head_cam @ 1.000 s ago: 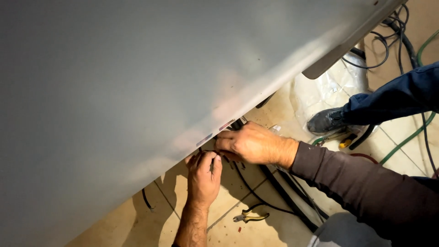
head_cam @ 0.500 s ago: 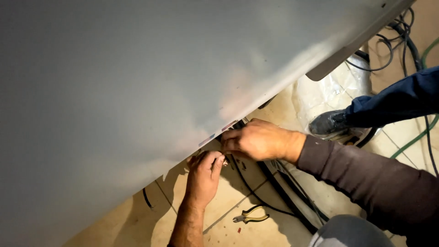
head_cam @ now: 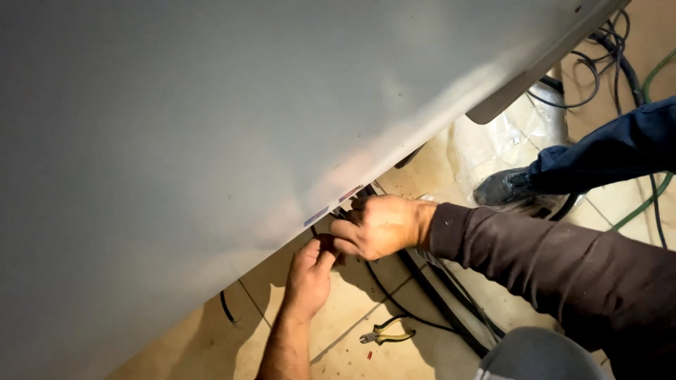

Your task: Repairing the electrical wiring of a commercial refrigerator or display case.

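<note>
Now both hands (head_cam: 308, 278) sit slightly lower under panel (head_cam: 211, 141)

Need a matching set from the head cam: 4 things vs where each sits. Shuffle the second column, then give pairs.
Things:
1. left hand
2. right hand
3. pliers
4. dark shoe

Places:
A. lying on the floor tiles, below both hands
B. beside crumpled clear plastic, under a blue trouser leg
C. bare forearm, fingers up at the panel's lower edge
D. dark sleeve, closed around black cables

Pairs: 1-C, 2-D, 3-A, 4-B
</note>
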